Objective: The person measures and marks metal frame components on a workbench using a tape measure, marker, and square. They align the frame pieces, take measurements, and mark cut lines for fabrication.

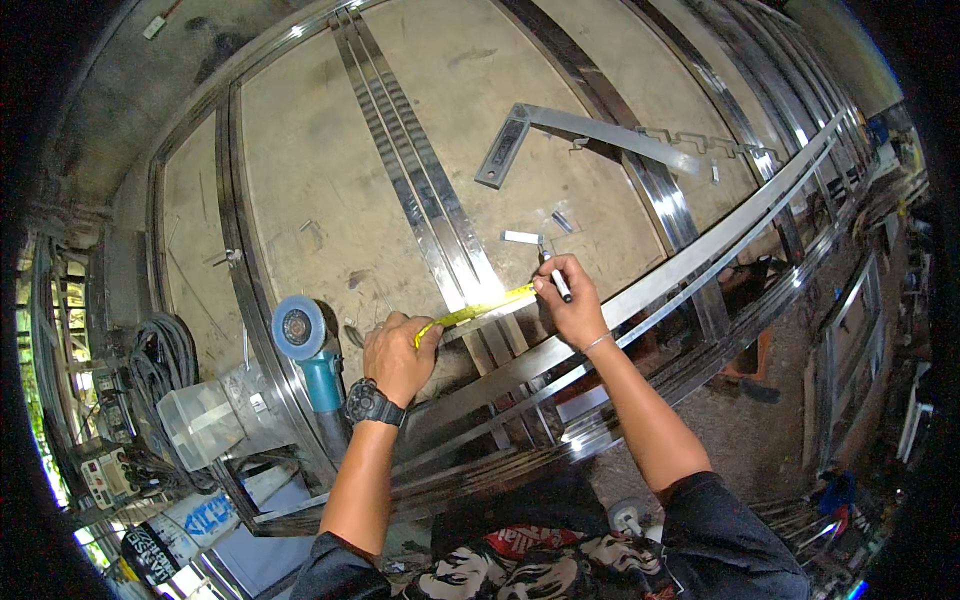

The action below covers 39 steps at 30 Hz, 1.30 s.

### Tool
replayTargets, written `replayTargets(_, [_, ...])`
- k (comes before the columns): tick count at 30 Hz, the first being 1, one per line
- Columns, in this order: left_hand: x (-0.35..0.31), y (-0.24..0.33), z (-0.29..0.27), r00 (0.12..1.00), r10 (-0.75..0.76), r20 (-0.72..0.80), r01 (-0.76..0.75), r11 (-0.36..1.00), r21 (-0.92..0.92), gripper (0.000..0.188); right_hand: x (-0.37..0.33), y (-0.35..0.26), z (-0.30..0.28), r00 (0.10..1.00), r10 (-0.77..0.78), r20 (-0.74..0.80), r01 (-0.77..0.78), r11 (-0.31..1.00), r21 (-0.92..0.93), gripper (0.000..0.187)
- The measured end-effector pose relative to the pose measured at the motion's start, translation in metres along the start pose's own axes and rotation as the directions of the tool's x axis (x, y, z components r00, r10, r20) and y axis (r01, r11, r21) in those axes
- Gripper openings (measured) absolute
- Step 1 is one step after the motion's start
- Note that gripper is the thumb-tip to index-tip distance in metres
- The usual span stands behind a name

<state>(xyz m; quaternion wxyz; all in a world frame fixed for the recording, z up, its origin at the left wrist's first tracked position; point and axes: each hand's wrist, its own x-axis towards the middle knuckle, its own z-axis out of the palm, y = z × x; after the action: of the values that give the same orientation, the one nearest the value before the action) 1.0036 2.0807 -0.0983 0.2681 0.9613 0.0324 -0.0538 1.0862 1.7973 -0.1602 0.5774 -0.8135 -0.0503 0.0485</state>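
A yellow tape measure (466, 316) stretches between my hands, lying along and across bright metal bars. My left hand (398, 352), with a black watch on its wrist, is closed on the tape's left end; the palm hides whether a case is inside. Between the fingers of my right hand (574, 305) sits a black and white marker pen (560, 284), tilted, its upper end pointing away from me. The right fingertips also touch the tape's other end. Just beyond the right hand lie a small pale metal piece (521, 237) and a shorter shiny piece (562, 221).
Three parallel metal tubes (400, 150) cross the tan board (300, 150). A metal try square (506, 148) lies farther right. Left of my hand stands a teal angle grinder (321, 378) with a disc. A clear plastic box (200, 425) and coiled black cable (163, 350) are at far left.
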Motion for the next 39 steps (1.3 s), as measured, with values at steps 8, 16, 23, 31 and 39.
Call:
replayTargets(8, [-0.016,0.005,0.026,0.99,-0.074,-0.119,0.076,0.997,0.014,0.025,-0.001,0.004,0.007,0.993,0.1,0.057,-0.1,0.995,0.014,0.02])
replayTargets(16, [-0.017,-0.002,0.029,0.991,-0.07,-0.112,0.077,0.996,0.052,0.027,0.001,-0.004,0.007,0.98,0.118,0.162,-0.157,0.955,0.25,0.016])
replayTargets(23, [-0.001,-0.022,0.02,0.998,0.004,-0.059,-0.002,0.999,0.037,0.025,0.01,-0.006,0.009,0.959,0.156,0.236,-0.196,0.968,0.155,0.015])
replayTargets(31, [0.013,-0.038,0.016,0.991,0.131,0.006,-0.131,0.991,0.002,0.022,0.007,-0.025,0.005,0.979,-0.11,0.172,0.135,0.98,-0.143,0.017])
replayTargets(39, [0.022,-0.043,0.009,0.984,0.158,0.086,-0.158,0.987,-0.013,0.029,0.006,-0.026,0.006,0.978,-0.097,0.184,0.12,0.986,-0.116,0.017])
